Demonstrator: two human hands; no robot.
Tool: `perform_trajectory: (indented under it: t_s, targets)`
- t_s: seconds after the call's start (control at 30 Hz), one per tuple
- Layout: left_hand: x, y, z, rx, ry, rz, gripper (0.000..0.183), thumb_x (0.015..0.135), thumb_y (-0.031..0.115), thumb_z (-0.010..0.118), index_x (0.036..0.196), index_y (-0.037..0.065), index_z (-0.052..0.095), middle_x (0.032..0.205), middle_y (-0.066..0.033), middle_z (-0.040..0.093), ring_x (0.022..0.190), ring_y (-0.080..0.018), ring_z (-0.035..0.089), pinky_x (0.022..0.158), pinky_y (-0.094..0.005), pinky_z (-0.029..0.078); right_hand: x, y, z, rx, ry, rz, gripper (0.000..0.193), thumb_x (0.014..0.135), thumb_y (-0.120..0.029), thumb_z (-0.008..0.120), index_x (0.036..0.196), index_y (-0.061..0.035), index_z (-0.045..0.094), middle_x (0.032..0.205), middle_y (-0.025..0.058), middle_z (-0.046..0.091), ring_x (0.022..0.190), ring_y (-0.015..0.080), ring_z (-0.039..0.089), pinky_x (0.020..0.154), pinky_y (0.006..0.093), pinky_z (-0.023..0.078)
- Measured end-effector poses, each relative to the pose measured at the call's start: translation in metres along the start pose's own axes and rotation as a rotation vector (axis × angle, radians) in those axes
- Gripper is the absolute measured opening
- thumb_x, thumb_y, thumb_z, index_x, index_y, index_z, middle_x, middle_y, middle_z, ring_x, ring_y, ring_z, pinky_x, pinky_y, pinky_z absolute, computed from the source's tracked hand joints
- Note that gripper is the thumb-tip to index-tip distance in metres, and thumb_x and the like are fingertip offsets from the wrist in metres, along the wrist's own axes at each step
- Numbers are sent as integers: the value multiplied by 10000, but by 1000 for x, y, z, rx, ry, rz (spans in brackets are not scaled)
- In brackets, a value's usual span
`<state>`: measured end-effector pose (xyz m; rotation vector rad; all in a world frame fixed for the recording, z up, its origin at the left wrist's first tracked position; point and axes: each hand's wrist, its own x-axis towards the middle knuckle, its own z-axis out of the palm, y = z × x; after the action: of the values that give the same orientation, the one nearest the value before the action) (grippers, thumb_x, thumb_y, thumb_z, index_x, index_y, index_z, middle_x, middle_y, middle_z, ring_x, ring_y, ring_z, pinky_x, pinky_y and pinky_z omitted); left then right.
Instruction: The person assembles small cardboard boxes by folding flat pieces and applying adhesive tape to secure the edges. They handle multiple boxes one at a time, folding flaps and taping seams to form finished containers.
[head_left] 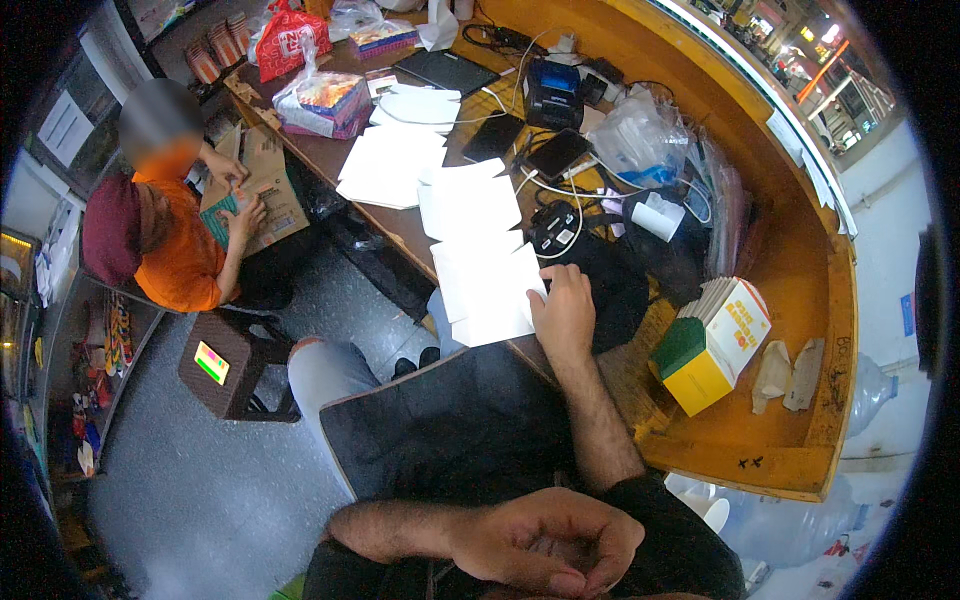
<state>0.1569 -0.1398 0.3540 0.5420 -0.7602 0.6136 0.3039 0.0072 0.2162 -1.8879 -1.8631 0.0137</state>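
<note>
My right hand [565, 312] lies palm down on the near edge of a white paper sheet [480, 290], its fingers reaching a black cloth bag [615, 285] beside it. That sheet is the nearest of a row of white sheets [392, 165] running along the wooden counter [760, 450]. My left hand [548, 542] is curled loosely against my body at the bottom of the view, with nothing visible in it. A dark flat bag [450, 420] rests on my lap between the two hands.
A black card terminal [555, 228], phones [556, 152], a small printer [553, 92] and cables lie past the sheets. A yellow and green box [712, 345] stands at the right. Another person in an orange shirt [180, 250] sits on the left handling a cardboard box [262, 190].
</note>
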Motion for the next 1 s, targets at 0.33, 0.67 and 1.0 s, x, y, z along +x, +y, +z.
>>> perform_trajectory:
  t_s: [0.33, 0.67, 1.0]
  targets:
    - [-14, 14, 32, 0, 395, -149, 328, 1075, 325, 669, 1126, 1, 659, 1077, -134, 673, 1081, -249, 666, 1036, -442, 487, 18, 23, 15, 413, -114, 168, 264, 937, -97, 779, 1167, -16, 679, 881, 123, 753, 737, 214, 705, 702, 374, 569]
    - [-123, 15, 58, 1635, 1085, 523, 330, 1038, 334, 636, 1122, 15, 645, 1085, -122, 654, 962, -265, 648, 933, -477, 521, 44, 16, -20, 939, -61, 203, 393, 1085, -100, 634, 1459, 11, 587, 1151, 139, 795, 971, 148, 747, 834, 306, 579]
    - [-109, 49, 38, 2258, 937, 249, 378, 906, 291, 780, 1127, 16, 643, 1043, -110, 638, 918, -243, 618, 869, -435, 511, 73, -74, -84, 1240, -167, -46, 278, 1107, -111, 635, 1347, 29, 624, 1129, 113, 778, 1051, 119, 732, 891, 275, 586]
